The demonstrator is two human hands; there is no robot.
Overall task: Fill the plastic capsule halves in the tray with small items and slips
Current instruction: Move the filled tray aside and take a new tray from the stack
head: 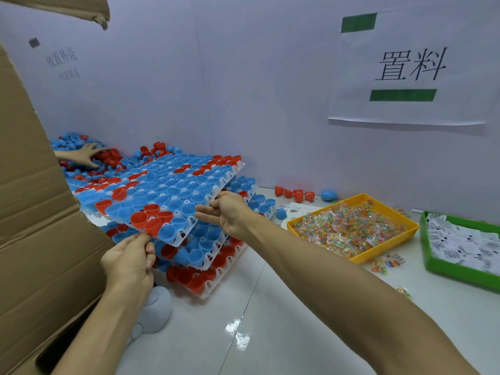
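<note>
A: Far left, cardboard flap (32, 201). Behind it another person's hand (86, 155) lies spread on a loose pile of halves (81, 147) against the wall.

B: And the wearer?

A: Left hand (130, 263) pinches the near corner of the top tray (186, 235), thumb and fingers pressed on its white rim. Right hand (227, 215) pinches the right edge, other fingers straight out. Tray is tilted, far end higher, lifted off the stack (216, 280) of loaded trays below. It carries blue and red cups, open side up.

B: Filled yet?

A: Cups look empty from here. Fill stock sits right: yellow bin (384, 253) of small packets, then green bin (433, 269) of slips at the far right. Some loose halves (295, 194) lie by the wall between.

B: Risks?

A: Likely three. Tilt plus a two-point edge pinch: cups may slide or tip out if the near corner drops. The thin rim could flex or slip from fingertips under a full load. The tray below might snag and drag upward, scattering its cups.

B: Landing spot?

A: Bare table near the bins; swinging wide could clip the yellow bin.
</note>
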